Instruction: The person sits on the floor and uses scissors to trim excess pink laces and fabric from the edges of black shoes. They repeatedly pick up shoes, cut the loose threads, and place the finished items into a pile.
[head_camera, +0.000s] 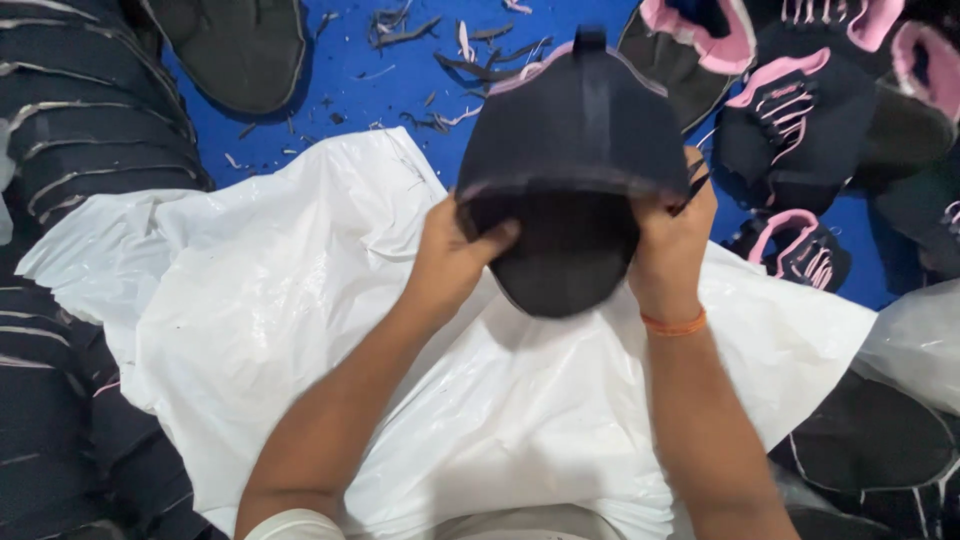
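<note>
I hold a dark navy shoe upper (578, 140) with a thin pink edge above my lap, its inside turned toward me. My left hand (455, 255) grips its lower left edge, thumb pressed onto the dark inner lining. My right hand (672, 240) clasps the right edge; an orange band circles that wrist. A white plastic sheet (300, 320) lies spread under both forearms.
Stacked dark uppers (80, 130) fill the left side. More navy-and-pink uppers (800, 110) with pink laces lie at the upper right on a blue surface (350, 80) scattered with fabric trimmings. Another dark piece (870, 430) rests at the lower right beside a clear plastic bag (920, 340).
</note>
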